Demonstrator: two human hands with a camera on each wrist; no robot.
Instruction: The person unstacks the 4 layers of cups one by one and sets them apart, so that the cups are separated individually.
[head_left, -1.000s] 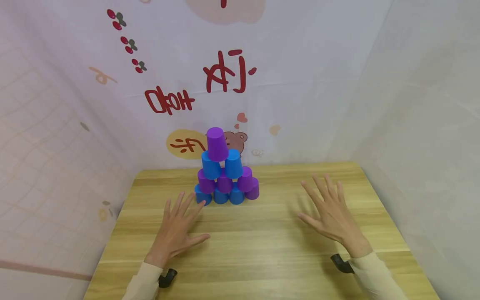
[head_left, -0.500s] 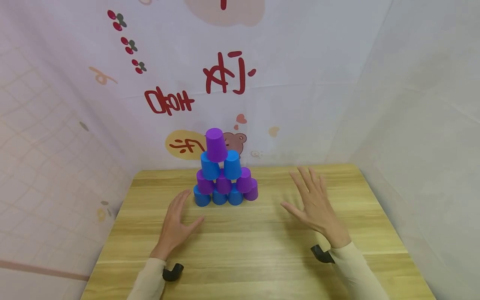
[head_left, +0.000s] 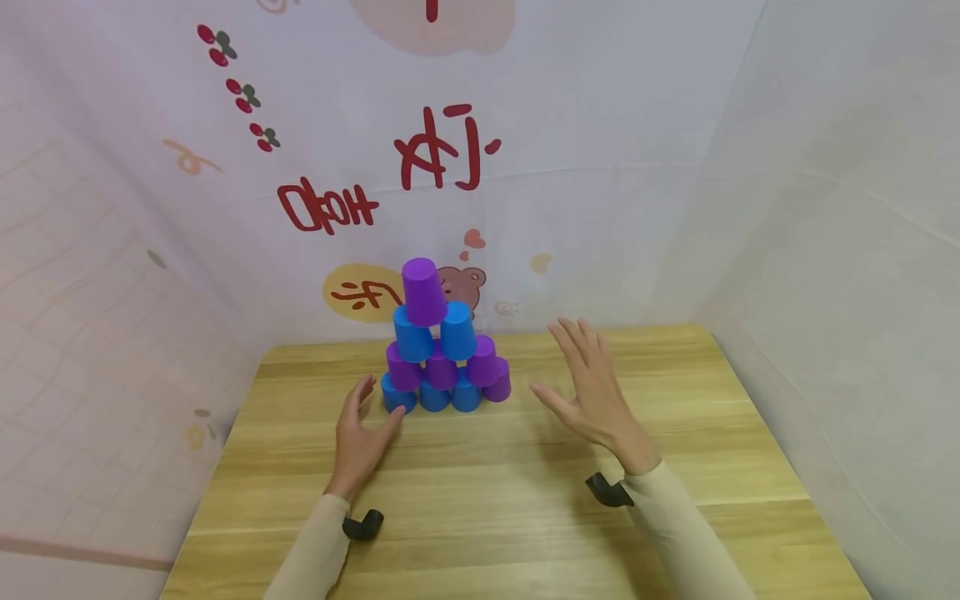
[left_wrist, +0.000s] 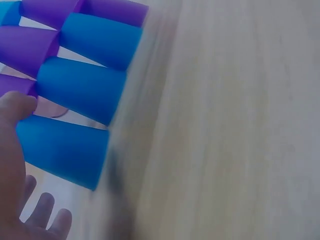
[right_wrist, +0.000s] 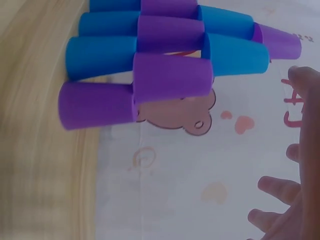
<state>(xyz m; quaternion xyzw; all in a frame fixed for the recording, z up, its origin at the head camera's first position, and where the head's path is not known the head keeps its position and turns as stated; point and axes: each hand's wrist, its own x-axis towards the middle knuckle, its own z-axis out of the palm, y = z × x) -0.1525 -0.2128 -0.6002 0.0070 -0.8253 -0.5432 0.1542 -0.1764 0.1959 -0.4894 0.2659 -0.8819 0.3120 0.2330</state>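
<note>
A pyramid of upside-down blue and purple cups stands upright at the back of the table, a single purple cup (head_left: 423, 292) at its top. My left hand (head_left: 360, 442) is beside the blue cup (head_left: 398, 393) at the bottom left corner, thumb in front and fingers on its far left side; in the left wrist view that blue cup (left_wrist: 62, 152) lies between thumb and fingers, and contact is unclear. To the right of the pyramid, my right hand (head_left: 596, 400) hovers with fingers spread, apart from the bottom-right purple cup (right_wrist: 97, 106).
The wooden table (head_left: 480, 508) runs up to a white printed curtain (head_left: 600, 208) behind the cups. More white cloth hangs at the left and right sides. A black wrist mount (head_left: 363, 525) sits on the left sleeve, another black mount (head_left: 609, 490) on the right.
My left hand has turned on its side and moved in close to the bottom-left blue cup. The right hand has moved left, nearer the pyramid. The cups stay stacked.
</note>
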